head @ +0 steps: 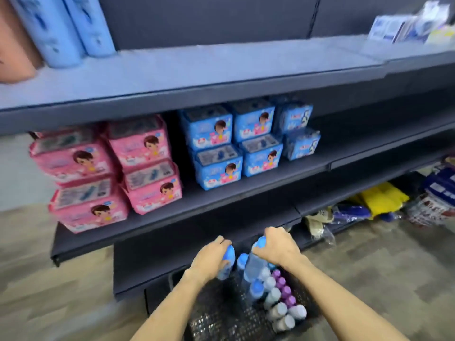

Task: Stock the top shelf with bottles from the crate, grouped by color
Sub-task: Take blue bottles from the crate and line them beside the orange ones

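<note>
Since no bottle showed on it yet, grey top shelf [221, 67]: carried only tall blue packs [61, 28] at its left end and white-and-blue packets [406, 23] at its right end.
Left hand [211, 259]: fingers [221, 241] curled round a small blue-capped plastic bottle [227, 264], over the crate's back edge.
Right hand [275, 244]: fingers closed over the cap of a clear blue-capped bottle [252, 264], which stood higher than its neighbours.
Black mesh plastic crate [211, 323]: sat on the floor, holding rows of white-capped bottles [278, 308] and purple-capped bottles [285, 290].
Progress: barely begun, by my judgement; every colour group was left to place.
</note>
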Demonstrator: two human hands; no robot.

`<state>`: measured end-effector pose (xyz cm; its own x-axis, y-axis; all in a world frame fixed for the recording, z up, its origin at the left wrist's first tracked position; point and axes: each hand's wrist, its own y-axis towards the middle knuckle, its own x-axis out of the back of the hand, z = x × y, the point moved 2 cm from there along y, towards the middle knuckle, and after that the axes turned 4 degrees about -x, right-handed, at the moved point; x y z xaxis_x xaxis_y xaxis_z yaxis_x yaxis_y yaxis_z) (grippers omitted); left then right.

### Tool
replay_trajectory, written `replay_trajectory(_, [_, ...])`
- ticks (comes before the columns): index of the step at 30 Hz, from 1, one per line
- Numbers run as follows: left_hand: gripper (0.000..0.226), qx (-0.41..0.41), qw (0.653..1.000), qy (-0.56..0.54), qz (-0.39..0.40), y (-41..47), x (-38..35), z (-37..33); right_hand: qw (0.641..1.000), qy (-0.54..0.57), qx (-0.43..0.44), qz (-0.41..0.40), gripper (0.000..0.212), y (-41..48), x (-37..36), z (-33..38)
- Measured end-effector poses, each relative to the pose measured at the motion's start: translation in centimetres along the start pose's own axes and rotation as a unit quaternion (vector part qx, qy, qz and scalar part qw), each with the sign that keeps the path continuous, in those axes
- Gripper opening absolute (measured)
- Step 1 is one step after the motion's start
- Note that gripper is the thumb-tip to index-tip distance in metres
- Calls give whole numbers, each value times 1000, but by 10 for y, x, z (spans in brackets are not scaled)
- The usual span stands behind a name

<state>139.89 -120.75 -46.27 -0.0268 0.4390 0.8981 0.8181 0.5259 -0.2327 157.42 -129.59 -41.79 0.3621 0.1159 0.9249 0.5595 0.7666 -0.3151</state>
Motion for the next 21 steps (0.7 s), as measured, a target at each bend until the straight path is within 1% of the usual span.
replay_trajectory(4, [55, -18, 999, -3, -35, -4, 72, -3, 999, 11, 34, -39, 45, -2, 70, 28])
replay_trajectory(6, [50, -29, 998, -9, -51, -7, 106, -6, 997, 21, 53, -53, 44, -4, 101, 38])
replay_trajectory(8, [44, -40, 997, 2, -66, -11, 139, -12, 994, 28, 77, -76, 47, -9, 132, 49])
replay_trajectory(10, [42, -51, 996, 23, -75, -14, 166, -20, 989, 16, 107, -98, 51, -13, 161, 61])
replay_trajectory(12, [43, -62, 993, 50, -83, -18, 187, -28, 985, 3, 134, -109, 50, -18, 189, 69])
replay_trajectory(16, [45, -72, 990, 74, -101, -26, 225, -37, 979, 29, 160, -127, 49, -24, 235, 84])
replay_trajectory(21, [45, -66, 984, 53, -159, -34, 281, -45, 949, 28, 213, -229, 50, -34, 282, 109])
